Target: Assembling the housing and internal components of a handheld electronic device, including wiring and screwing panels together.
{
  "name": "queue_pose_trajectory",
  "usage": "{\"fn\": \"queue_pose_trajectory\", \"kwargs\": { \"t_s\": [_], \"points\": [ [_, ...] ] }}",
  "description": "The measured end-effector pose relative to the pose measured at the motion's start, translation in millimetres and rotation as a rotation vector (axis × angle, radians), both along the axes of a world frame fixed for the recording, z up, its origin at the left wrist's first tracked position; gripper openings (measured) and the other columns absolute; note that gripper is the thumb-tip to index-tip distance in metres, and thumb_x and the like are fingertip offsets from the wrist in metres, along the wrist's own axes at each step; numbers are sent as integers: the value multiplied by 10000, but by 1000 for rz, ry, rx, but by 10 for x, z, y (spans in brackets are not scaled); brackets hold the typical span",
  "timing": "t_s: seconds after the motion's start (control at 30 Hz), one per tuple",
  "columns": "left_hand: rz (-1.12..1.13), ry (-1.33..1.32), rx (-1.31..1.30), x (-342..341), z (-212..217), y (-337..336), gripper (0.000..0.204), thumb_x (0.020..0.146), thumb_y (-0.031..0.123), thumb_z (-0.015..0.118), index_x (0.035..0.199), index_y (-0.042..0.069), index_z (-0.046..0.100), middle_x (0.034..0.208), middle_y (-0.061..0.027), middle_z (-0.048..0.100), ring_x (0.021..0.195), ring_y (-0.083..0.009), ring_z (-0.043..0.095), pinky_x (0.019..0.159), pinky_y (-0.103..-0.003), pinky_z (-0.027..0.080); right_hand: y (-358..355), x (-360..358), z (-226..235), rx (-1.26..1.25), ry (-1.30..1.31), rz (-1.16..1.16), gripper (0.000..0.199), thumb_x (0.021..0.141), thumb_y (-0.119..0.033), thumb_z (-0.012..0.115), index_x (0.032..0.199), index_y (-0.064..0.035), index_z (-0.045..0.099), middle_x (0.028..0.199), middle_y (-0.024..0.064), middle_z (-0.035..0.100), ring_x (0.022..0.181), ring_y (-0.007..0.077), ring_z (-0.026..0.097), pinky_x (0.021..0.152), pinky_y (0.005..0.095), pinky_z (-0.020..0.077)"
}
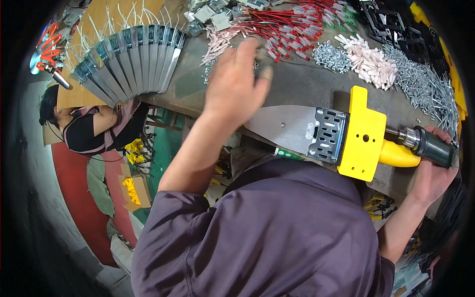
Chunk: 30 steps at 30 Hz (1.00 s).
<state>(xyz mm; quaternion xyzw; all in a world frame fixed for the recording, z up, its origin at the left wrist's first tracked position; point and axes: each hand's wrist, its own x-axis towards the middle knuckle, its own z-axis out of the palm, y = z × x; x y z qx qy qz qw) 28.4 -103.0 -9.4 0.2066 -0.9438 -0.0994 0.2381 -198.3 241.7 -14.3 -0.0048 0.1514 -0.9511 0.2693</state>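
My left hand point(232, 84) is over the bench, thumb and fingers apart, fingertips slightly blurred, with nothing seen in it. Just beside its fingers lie thin pale sleeves point(220, 44) and a few small screws. My right hand point(433, 173) is wrapped round a dark power screwdriver point(430, 146), whose metal chuck and bit point left at a yellow tool housing point(367, 138). From that housing a yellow handle point(398, 154) sticks out to the right. On its left side are a slotted metal guard point(330, 134) and a tapered steel plate point(284, 128), lying near the bench's front edge.
Fanned steel plates point(148, 64) with white wires lie at left. Red-wired indicator lamps point(292, 29), white sleeves point(368, 62) and piles of screws point(420, 81) cover the far side. Black parts point(388, 22) are at far right. Another person point(91, 126) sits at left beyond a cardboard box point(133, 188).
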Motion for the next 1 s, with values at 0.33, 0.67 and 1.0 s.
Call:
{"fn": "queue_pose_trajectory", "kwargs": {
  "t_s": [0.33, 0.67, 1.0],
  "points": [
    [-262, -172, -96, 7, 57, -193, 392, 810, 26, 613, 1185, 49, 500, 946, -163, 610, 920, -374, 571, 775, -445, 467, 23, 24, 48, 52, 11, -8, 362, 782, -40, 581, 1071, 34, 377, 1020, 151, 425, 1084, 280, 440, 1155, 522, 163],
    [-631, 77, 553, -255, -21, 517, 536, 746, -125, 664, 1207, -37, 405, 985, -95, 584, 862, -133, 601, 738, -264, 505, 52, 68, 81, 33, 2, 14, 360, 788, -50, 561, 1082, 44, 376, 1043, 158, 422, 1119, 284, 425, 1165, 515, 141],
    [-765, 83, 518, -383, -73, 530, 562, 737, -126, 623, 1242, -10, 403, 1060, -124, 524, 874, -193, 621, 781, -294, 519, 56, 80, -29, -77, 84, 53, 408, 784, -54, 568, 1120, 66, 371, 1086, 168, 434, 1169, 274, 414, 1171, 502, 147]
  ]
}}
